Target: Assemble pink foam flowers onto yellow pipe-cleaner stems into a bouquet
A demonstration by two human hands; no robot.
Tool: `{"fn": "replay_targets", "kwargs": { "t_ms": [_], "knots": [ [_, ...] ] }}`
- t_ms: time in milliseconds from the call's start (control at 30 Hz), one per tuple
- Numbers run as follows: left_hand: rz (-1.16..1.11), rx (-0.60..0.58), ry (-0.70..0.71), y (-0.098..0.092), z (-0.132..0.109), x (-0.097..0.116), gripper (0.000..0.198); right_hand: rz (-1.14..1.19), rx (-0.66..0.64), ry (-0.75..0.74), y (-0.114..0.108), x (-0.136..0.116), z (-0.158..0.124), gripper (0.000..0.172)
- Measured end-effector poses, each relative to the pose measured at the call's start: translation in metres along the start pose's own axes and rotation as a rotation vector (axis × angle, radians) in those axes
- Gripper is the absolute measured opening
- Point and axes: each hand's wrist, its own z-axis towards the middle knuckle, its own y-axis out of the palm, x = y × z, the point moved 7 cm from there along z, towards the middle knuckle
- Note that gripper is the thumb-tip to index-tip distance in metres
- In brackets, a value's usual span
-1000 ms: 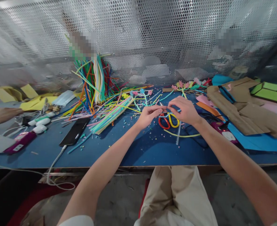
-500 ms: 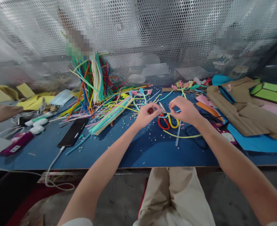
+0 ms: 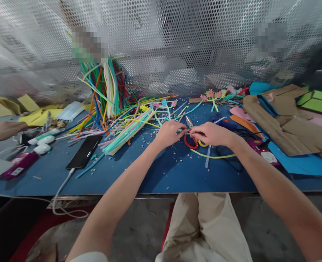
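Both hands meet over the scissors at the middle of the blue table. With bent fingers pressed together, my left hand (image 3: 171, 133) pinches one end of a light blue pipe cleaner (image 3: 221, 119). My right hand (image 3: 211, 134) grips the same strip from the other side, and its far end sticks out behind the knuckles. The fingers hide most of the short stretch between the hands. Right below lie scissors with red and yellow handles (image 3: 191, 143), blades pointing away and partly covered by my right hand. A pale yellow pipe cleaner (image 3: 215, 157) lies nearer to me.
Left of my hands are a bundle of pastel pipe cleaners (image 3: 128, 135), a phone (image 3: 84, 152) on a white cable and another person's hand (image 3: 5, 133). Small flower shapes (image 3: 211, 95) lie at the back. Brown paper (image 3: 292, 127) covers the right side, before a perforated metal screen (image 3: 188, 40).
My hands have come closer together and turned knuckles up. The right hand has moved left over the yellow handle, and the light blue strip now shows behind it.
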Motion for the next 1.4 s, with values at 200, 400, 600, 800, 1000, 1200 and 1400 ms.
{"fn": "replay_targets", "kwargs": {
  "t_ms": [200,400,600,800,1000,1200,1400],
  "knots": [
    [0.008,-0.132,-0.054,0.014,-0.001,-0.004,0.02,-0.017,0.012,0.067,0.006,0.007,0.002,0.025],
    [-0.023,0.01,-0.135,-0.002,-0.003,-0.008,0.019,-0.069,0.367,0.154,-0.012,0.018,0.0,0.023],
    [-0.008,0.184,-0.177,-0.022,-0.004,-0.007,0.022,-0.072,0.595,0.209,-0.027,0.02,-0.008,0.021],
    [-0.03,0.19,-0.165,-0.024,-0.004,0.0,0.021,0.108,0.592,0.275,-0.022,0.028,-0.009,0.032],
    [-0.111,0.182,-0.06,-0.025,-0.002,0.011,0.024,0.231,0.585,0.269,-0.017,0.032,-0.007,0.03],
    [-0.266,0.202,0.061,-0.028,0.0,0.007,0.022,0.252,0.598,0.267,-0.017,0.032,-0.006,0.028],
    [-0.227,0.261,0.126,-0.033,-0.001,0.008,0.02,0.324,0.6,0.327,-0.017,0.03,-0.008,0.033]
  ]
}}
